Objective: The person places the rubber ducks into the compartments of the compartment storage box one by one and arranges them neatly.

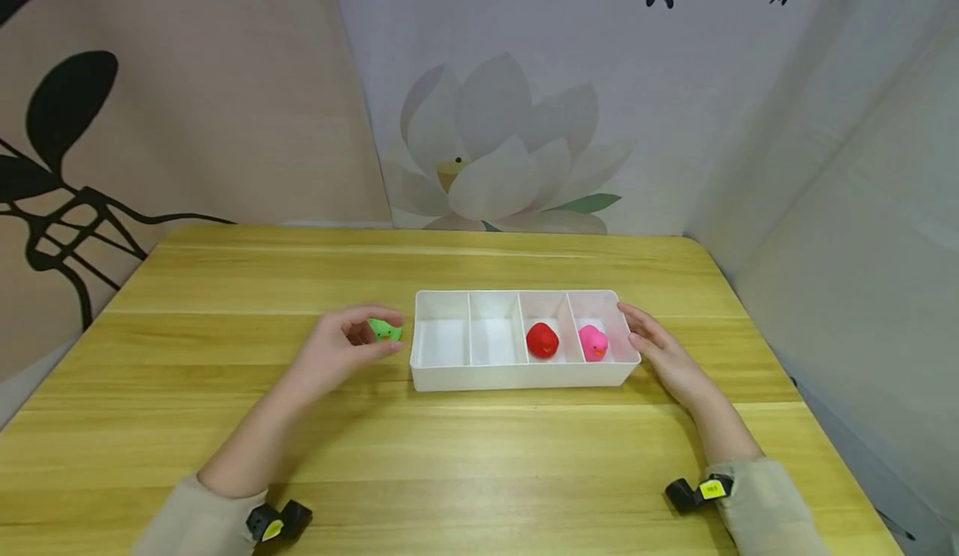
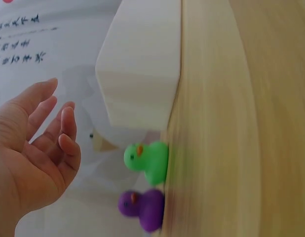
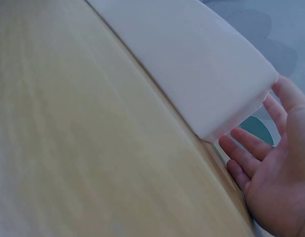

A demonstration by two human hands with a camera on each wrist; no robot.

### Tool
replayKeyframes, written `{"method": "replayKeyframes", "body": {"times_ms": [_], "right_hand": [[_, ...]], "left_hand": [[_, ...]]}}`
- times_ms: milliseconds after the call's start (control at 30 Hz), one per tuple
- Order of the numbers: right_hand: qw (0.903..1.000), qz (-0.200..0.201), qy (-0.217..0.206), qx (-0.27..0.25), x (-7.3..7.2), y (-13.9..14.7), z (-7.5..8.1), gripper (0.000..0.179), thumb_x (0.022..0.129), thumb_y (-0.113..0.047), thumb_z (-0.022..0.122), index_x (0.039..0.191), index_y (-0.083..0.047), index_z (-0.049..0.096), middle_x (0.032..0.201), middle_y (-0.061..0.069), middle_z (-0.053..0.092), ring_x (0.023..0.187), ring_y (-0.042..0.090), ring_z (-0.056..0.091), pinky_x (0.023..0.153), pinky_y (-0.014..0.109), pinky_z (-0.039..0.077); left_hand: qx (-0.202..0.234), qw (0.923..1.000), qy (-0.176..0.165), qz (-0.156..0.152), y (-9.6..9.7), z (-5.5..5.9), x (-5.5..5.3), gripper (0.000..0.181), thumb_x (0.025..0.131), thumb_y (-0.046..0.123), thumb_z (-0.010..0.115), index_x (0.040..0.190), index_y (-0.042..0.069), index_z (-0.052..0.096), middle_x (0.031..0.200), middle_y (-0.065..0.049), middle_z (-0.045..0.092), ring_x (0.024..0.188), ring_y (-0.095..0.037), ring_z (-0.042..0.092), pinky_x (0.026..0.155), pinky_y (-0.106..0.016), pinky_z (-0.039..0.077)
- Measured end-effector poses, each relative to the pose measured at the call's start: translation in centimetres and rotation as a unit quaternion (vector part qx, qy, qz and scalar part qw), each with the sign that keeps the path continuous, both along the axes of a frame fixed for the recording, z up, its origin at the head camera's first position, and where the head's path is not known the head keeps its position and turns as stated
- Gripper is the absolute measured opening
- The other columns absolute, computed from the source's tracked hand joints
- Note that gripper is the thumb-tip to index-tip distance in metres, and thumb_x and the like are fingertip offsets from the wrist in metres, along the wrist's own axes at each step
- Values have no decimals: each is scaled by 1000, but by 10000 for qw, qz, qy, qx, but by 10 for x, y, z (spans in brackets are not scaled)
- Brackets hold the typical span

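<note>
Holds nothing in left hand (image 1: 339, 348), with loosely curved fingers near green duck (image 2: 155, 159). Touches right end of divided white tray (image 1: 509, 378) with relaxed right hand (image 1: 669, 362).

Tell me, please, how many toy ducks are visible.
4: red duck, pink duck inside the white rectangular tray; green duck, purple duck left of it on the wooden table.

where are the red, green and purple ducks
Red duck (image 1: 543, 340), head view: its visible middle.
Green duck (image 2: 154, 159), left wrist view: its body.
Purple duck (image 2: 150, 210), left wrist view: its body.
</note>
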State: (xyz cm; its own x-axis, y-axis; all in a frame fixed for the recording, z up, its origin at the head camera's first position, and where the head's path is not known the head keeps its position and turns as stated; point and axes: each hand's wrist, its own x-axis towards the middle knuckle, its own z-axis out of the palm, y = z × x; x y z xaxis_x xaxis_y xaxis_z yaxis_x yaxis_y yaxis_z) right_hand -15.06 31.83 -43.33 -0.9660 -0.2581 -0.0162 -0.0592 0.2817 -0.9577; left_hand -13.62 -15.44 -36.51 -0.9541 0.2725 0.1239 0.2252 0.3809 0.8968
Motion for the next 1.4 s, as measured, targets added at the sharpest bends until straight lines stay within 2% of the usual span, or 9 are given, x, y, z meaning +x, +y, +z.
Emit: {"method": "replayKeyframes", "body": {"times_ms": [133,267,433,500,667,900,1100,1233,1400], "right_hand": [[10000,-12,-8,13,0,0,1,52,103,-22,44,150,-7,26,148,26,28,135,41,23,108,60,12],[10000,-20,-21,22,0,-1,2,53,103,-22,44,150,-7,26,148,26,27,136,41,22,108,61,12],[10000,-32,-22,77,1,-2,3,53,103,-23,44,150,-7,26,148,26,27,136,42,22,107,61,12],[10000,-38,-27,84,1,-2,3,53,103,-23,44,150,-8,26,148,26,27,136,42,22,107,61,12],[10000,-49,-69,40,1,-2,3,53,103,-24,44,150,-8,26,149,26,26,136,41,21,108,61,11],[10000,-48,-61,9,0,-1,2,53,103,-23,44,150,-7,26,148,26,26,136,41,21,108,60,11],[10000,-49,-57,40,1,-2,2,53,103,-23,43,150,-8,26,148,26,27,136,41,22,108,60,12],[10000,-43,-55,50,1,-2,3,53,103,-23,43,150,-8,26,148,26,27,136,41,22,107,61,12],[10000,-43,-47,76,1,-2,4,53,103,-23,43,151,-9,25,148,26,27,136,42,21,107,61,12]], "left_hand": [[-109,9998,127,135,-15,0,0,31,81,20,78,110,10,70,79,-9,60,65,-22,51,50,-27,42],[-255,9992,236,216,-28,-2,-2,33,83,18,77,113,8,69,85,-7,61,69,-22,51,51,-26,43],[-477,9980,271,305,-40,-5,-6,36,85,19,75,118,9,67,98,-12,66,73,-22,53,51,-27,43],[-527,9979,222,315,-44,-6,-8,39,85,19,75,121,7,65,104,-14,65,73,-21,54,52,-27,44],[-521,9981,-44,321,-54,-9,-11,44,86,17,74,126,5,61,103,-17,63,74,-19,55,50,-27,44],[-572,9975,-220,348,-66,-20,-18,47,86,23,74,126,2,60,115,-19,60,73,-19,55,50,-28,45],[-687,9960,-409,403,-71,-27,-22,49,86,25,74,127,3,59,111,-19,61,71,-20,53,49,-29,46],[-618,9953,-607,427,-74,-35,-25,50,86,26,74,128,4,58,109,-19,60,69,-22,53,49,-30,46],[-419,9965,-630,363,-75,-44,-28,51,86,22,74,130,2,56,119,-19,58,66,-20,52,50,-29,45]]}}
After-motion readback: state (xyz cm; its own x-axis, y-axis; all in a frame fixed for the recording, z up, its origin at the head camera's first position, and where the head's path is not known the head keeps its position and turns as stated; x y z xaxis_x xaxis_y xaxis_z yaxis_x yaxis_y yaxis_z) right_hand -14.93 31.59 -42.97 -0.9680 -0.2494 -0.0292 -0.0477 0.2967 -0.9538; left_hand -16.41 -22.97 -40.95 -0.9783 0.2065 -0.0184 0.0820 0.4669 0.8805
